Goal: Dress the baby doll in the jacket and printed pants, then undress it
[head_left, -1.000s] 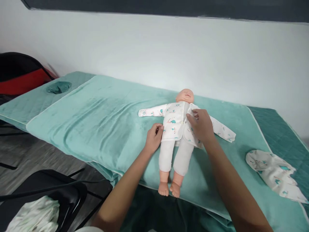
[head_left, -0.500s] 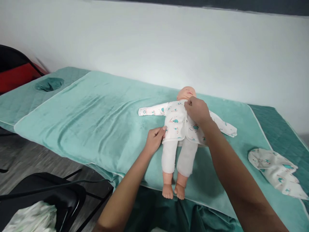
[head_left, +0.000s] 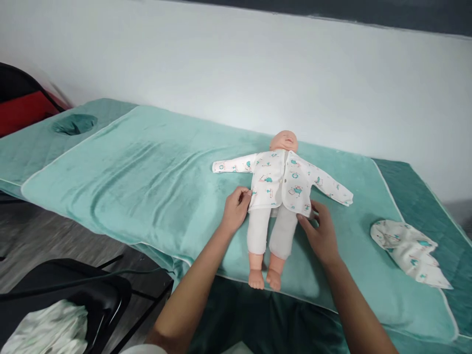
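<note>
A baby doll (head_left: 276, 273) lies on its back on the green bed cover, head toward the wall and bare feet toward me. It wears a white printed baby jacket (head_left: 271, 179), its sleeves spread to both sides and its front edges meeting at the middle. White cloth covers its legs down to the shins. My left hand (head_left: 236, 207) pinches the jacket's lower side edge on the left. My right hand (head_left: 320, 230) grips the lower hem corner on the right, thumb on top and fingers partly hidden behind the cloth.
A printed white baby cap (head_left: 409, 251) lies on the green bed (head_left: 165, 162) at right. The bed has a face hole (head_left: 74, 125) at its far left end. A black chair (head_left: 106, 290) with crumpled cloth (head_left: 51, 328) stands lower left. A white wall (head_left: 221, 64) runs behind.
My right hand has moved from the jacket's neckline down to its lower right hem. My left hand stays at the left side edge. The doll's chest and neck are now uncovered by my hand.
</note>
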{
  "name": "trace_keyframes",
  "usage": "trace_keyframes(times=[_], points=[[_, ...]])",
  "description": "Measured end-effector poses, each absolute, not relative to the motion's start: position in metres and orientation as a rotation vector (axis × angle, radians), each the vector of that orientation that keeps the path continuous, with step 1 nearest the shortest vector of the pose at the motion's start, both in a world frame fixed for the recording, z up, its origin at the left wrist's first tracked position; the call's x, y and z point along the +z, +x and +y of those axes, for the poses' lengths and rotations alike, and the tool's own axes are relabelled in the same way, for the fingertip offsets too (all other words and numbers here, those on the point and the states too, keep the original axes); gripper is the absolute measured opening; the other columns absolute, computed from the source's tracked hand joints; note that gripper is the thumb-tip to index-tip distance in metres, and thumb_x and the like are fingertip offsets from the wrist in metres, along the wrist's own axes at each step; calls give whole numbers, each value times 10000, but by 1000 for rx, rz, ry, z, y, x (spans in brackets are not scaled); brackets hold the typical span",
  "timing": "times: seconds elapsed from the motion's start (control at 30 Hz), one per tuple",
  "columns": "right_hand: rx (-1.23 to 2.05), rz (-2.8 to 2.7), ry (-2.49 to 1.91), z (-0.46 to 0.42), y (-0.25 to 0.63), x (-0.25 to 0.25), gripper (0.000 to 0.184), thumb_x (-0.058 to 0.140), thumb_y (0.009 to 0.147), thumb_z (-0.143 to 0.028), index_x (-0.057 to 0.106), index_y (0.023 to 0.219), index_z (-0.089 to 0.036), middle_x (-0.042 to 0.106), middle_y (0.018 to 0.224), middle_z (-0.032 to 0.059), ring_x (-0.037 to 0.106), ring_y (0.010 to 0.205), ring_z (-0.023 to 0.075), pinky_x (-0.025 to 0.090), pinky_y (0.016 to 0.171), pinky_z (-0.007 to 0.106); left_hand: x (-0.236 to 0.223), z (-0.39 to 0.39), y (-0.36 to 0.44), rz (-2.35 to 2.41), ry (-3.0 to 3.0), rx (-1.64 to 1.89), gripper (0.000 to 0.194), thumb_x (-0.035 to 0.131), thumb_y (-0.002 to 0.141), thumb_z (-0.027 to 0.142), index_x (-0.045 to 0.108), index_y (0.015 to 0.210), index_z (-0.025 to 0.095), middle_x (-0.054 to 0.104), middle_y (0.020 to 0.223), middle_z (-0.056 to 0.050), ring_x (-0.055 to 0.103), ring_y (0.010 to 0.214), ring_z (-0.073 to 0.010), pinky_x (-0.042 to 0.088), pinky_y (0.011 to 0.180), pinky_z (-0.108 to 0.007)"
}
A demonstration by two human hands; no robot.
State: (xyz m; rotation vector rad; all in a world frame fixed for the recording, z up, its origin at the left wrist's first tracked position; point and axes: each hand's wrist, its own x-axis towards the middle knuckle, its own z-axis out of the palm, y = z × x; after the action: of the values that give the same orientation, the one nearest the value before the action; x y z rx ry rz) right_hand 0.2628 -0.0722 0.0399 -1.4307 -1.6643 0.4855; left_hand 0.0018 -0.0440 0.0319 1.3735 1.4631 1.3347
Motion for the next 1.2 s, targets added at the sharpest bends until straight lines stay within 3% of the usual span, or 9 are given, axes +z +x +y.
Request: trace_keyframes(times=[0.1,0.2,0.37,0.5,0.77,0.93,1.1,1.2], points=[[464,-1641,-1499,-77,263,33,368,635,901,-447,617,1185,-214,670,1118,95,624,982,252,517,863,448,27,-60,1,1495,1479,1312,149,475,949,244,617,971,205,673,917,-19,612,851,-146,474,803,-274],[393,-1713,-1522,-79,262,31,226,578,914,-371,640,1061,-211,679,982,75,625,866,231,514,800,418,22,-76,-1,1519,1600,1248,206,502,890,147,609,1052,216,680,1019,-43,637,960,-170,501,904,-315],[358,-1583,-1559,-82,261,28,196,586,878,-389,623,968,-218,651,930,62,608,833,222,511,749,388,20,-86,-3,1577,1719,1112,337,576,852,152,594,1183,211,691,1132,-71,637,1053,-216,494,962,-376],[391,-1471,-1723,-80,256,30,310,601,852,-441,615,1030,-187,658,992,104,605,850,238,486,737,379,23,-80,2,1669,1760,1032,362,602,841,152,617,1197,215,723,1114,-70,647,1045,-250,458,966,-418],[396,-1475,-1958,-81,250,37,325,512,884,-492,632,952,-197,689,784,77,566,672,225,359,614,319,28,-74,25,1696,1708,1044,344,588,848,161,639,1180,236,745,980,-41,646,858,-231,447,855,-385],[403,-1483,-1930,-85,258,35,343,522,868,-430,659,1069,-189,724,872,89,608,733,242,396,654,332,21,-84,16,1732,1551,1197,339,548,822,140,646,1137,218,673,821,-8,588,750,-183,448,735,-308],[371,-1505,-1928,-89,271,30,366,564,864,-424,657,1127,-187,667,808,54,577,694,224,421,645,347,20,-90,10,1798,1552,1211,314,534,826,138,639,1116,198,619,763,3,566,718,-179,456,743,-321],[346,-1557,-1757,-86,276,26,385,564,883,-391,633,1191,-171,667,1032,116,620,853,247,502,732,399,19,-90,10,1793,1542,1270,303,536,838,148,620,1124,200,639,851,-18,597,796,-186,488,796,-339]])
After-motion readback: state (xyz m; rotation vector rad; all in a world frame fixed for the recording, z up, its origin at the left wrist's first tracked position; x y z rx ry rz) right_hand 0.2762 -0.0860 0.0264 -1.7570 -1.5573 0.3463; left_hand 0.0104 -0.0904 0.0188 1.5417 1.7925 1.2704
